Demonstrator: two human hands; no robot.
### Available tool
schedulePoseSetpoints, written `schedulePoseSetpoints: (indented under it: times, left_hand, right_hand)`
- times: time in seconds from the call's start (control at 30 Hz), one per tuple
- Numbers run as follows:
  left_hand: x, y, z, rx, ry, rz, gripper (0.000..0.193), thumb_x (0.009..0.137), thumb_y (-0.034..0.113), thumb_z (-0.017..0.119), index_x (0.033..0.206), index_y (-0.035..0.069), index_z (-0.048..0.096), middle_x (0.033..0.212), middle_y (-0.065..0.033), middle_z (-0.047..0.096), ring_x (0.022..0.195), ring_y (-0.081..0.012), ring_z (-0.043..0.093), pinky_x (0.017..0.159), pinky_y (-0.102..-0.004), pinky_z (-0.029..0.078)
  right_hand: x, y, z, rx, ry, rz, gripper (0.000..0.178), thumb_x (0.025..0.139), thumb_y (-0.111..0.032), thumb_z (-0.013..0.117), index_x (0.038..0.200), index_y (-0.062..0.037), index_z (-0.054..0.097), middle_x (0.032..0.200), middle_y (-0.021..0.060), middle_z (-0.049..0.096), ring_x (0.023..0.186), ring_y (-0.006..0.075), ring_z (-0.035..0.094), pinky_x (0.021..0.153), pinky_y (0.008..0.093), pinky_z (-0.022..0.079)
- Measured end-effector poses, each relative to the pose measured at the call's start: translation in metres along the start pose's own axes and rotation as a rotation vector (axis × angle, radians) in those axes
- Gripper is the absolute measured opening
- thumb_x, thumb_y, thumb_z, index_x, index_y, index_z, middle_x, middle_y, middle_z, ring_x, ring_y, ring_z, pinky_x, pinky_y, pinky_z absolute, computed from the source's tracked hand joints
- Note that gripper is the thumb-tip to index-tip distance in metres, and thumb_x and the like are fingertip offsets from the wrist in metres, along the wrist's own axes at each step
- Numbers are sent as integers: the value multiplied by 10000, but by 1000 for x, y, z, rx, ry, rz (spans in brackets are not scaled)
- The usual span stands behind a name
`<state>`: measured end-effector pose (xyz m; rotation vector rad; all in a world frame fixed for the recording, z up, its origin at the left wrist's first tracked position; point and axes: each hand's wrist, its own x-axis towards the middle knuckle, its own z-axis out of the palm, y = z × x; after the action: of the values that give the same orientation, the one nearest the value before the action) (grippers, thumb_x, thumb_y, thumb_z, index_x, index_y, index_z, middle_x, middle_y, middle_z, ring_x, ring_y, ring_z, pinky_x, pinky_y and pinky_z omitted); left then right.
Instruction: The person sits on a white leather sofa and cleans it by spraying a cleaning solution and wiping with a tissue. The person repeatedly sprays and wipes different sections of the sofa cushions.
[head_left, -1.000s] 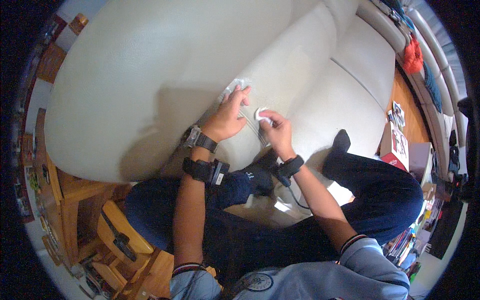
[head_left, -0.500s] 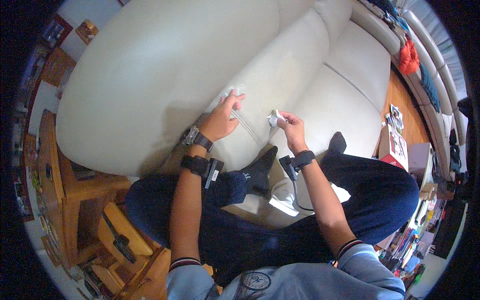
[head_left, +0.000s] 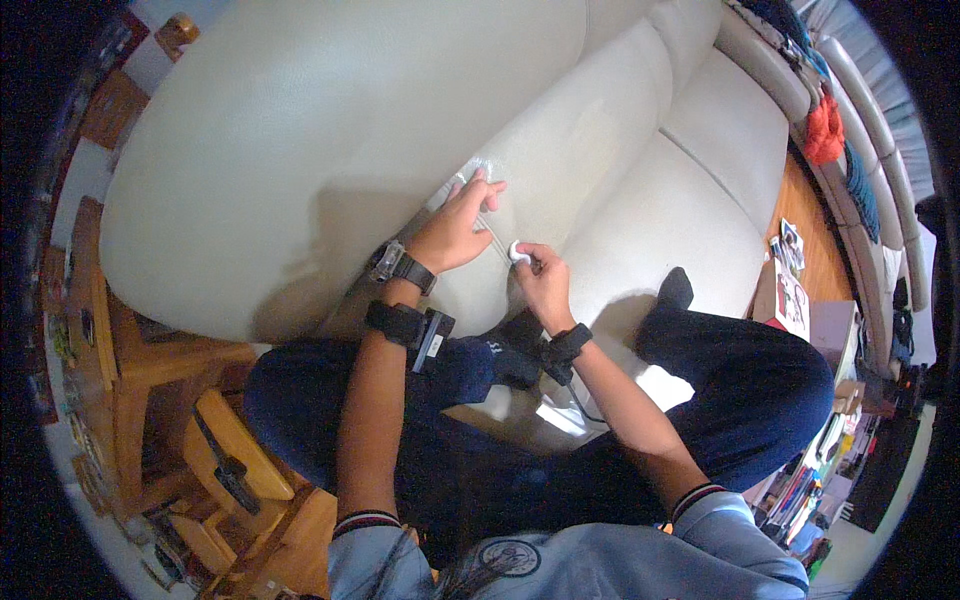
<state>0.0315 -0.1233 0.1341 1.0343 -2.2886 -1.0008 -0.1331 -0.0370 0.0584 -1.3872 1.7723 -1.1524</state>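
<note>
My left hand [head_left: 455, 230] rests on the cream leather sofa [head_left: 390, 110], fingers apart, at the crease between the big rounded cushion and the narrower padded part. A shiny whitish patch [head_left: 487, 163] shows on the leather just beyond its fingertips. My right hand [head_left: 543, 285] pinches a small crumpled white tissue [head_left: 517, 253] between thumb and fingers. This tissue is close to the stitched seam, to the right of my left hand; I cannot tell whether it touches the leather. Dark straps circle both wrists, and a watch [head_left: 388, 262] sits on the left one.
My crossed legs in dark trousers [head_left: 740, 400] lie below my hands. To the left stands wooden furniture [head_left: 150, 380] with a wooden chair [head_left: 235, 465]. At the right are a printed box [head_left: 783, 300], a cluttered shelf [head_left: 815, 470] and an orange cloth [head_left: 825, 130] on the sofa.
My right hand has moved left and slightly down with the tissue, closer to the seam and my left hand. The left hand stays nearly in place. The view has shifted slightly.
</note>
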Motion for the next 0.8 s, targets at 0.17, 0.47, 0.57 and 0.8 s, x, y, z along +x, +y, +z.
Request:
schedulePoseSetpoints:
  times: [0.17,0.47,0.57,0.8]
  left_hand:
    - [-1,0,1,69,29,54,433,697,-52,513,1089,46,360,1315,-123,438,1335,-356,233,1096,-484,123]
    - [-2,3,4,24,41,1,555,694,-52,494,1224,70,388,1110,-128,484,1359,-385,134,1090,-521,107]
    - [-2,1,5,49,79,32,654,701,-45,493,1325,71,336,974,-103,463,1315,-353,273,1092,-504,118]
    - [-1,-3,6,-21,66,33,741,705,-49,488,1366,-45,155,1233,-119,481,1101,-262,460,1099,-436,145]
  right_hand:
    - [5,-3,-11,74,-194,12,184,745,-16,570,912,21,639,742,113,637,660,170,605,632,276,477]
    - [38,-5,-49,594,-261,441,253,813,18,533,1046,-46,608,864,18,622,728,101,582,630,247,485]
    - [45,-12,-53,669,-216,434,328,833,23,485,1138,-69,564,948,30,620,803,120,594,728,270,502]
    - [78,-37,-43,660,-162,297,305,844,28,441,1116,-43,561,961,45,603,815,117,572,720,250,476]
